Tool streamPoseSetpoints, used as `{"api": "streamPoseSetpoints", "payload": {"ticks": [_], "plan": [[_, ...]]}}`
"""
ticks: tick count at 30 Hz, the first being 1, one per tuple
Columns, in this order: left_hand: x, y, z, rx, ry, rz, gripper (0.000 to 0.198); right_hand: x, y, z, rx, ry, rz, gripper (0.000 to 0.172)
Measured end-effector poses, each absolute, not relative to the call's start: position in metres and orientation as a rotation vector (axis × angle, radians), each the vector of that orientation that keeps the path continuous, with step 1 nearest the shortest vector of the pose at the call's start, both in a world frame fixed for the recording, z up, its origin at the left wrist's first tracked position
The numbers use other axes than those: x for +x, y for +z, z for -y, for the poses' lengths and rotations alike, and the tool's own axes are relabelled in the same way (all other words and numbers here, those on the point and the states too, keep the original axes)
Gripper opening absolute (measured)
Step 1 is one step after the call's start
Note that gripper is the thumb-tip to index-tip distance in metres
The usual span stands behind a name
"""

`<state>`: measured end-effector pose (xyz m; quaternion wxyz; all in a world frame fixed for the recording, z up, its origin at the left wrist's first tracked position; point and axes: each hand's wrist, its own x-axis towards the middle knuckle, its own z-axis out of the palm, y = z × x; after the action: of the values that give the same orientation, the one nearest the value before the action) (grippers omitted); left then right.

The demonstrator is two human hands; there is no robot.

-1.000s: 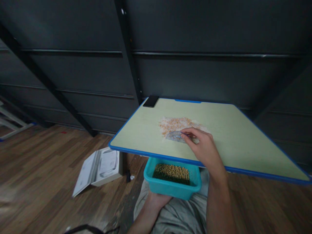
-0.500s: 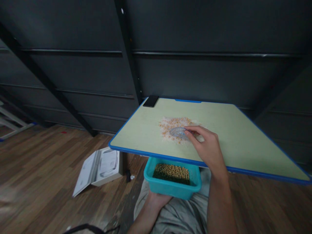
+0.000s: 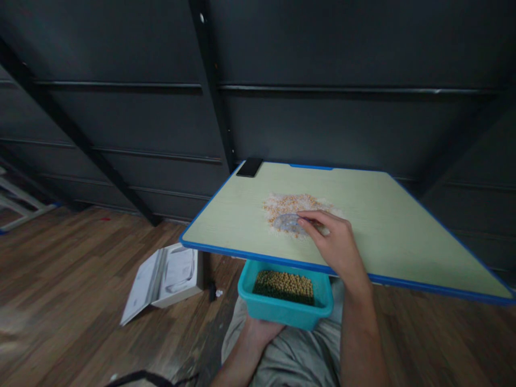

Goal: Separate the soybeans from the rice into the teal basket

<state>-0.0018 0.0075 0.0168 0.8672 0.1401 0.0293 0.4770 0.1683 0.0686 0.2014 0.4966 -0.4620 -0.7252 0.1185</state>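
Because its edge was pinched between the nearly closed thumb and fingers of the right hand (image 3: 336, 236), the rounded transparent plastic piece (image 3: 285, 222) could be held flat and low at the scattered white and yellow grains (image 3: 288, 202), near the centre of the frame. At lower centre, the turquoise basin (image 3: 278, 310) of beans (image 3: 299, 283) was supported from below by the left hand (image 3: 263, 328), apparently for steadiness; how far this hand was opened could not be told. The smartphone (image 3: 250, 167) was laid at the table's (image 3: 407, 231) far left corner, presumably away from the grains.
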Motion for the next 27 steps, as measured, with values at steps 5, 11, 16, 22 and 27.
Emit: {"api": "streamPoseSetpoints", "payload": {"ticks": [5,11,16,22,27], "plan": [[-0.003,0.006,-0.009,0.269,0.998,-0.083,0.047,0.169,0.202,-0.067,-1.098,0.306,1.766,0.016],[0.000,0.004,-0.010,0.236,0.997,-0.114,0.044,0.167,0.203,-0.069,-1.095,0.306,1.756,0.016],[0.000,0.007,-0.009,0.239,0.998,-0.102,0.045,0.167,0.202,-0.068,-1.101,0.340,1.770,0.015],[-0.001,0.011,-0.010,0.252,0.998,-0.085,0.044,0.167,0.202,-0.068,-1.076,0.416,1.788,0.015],[0.001,0.015,-0.011,0.240,0.978,-0.080,0.043,0.166,0.203,-0.067,-1.058,0.462,1.798,0.014]]}}
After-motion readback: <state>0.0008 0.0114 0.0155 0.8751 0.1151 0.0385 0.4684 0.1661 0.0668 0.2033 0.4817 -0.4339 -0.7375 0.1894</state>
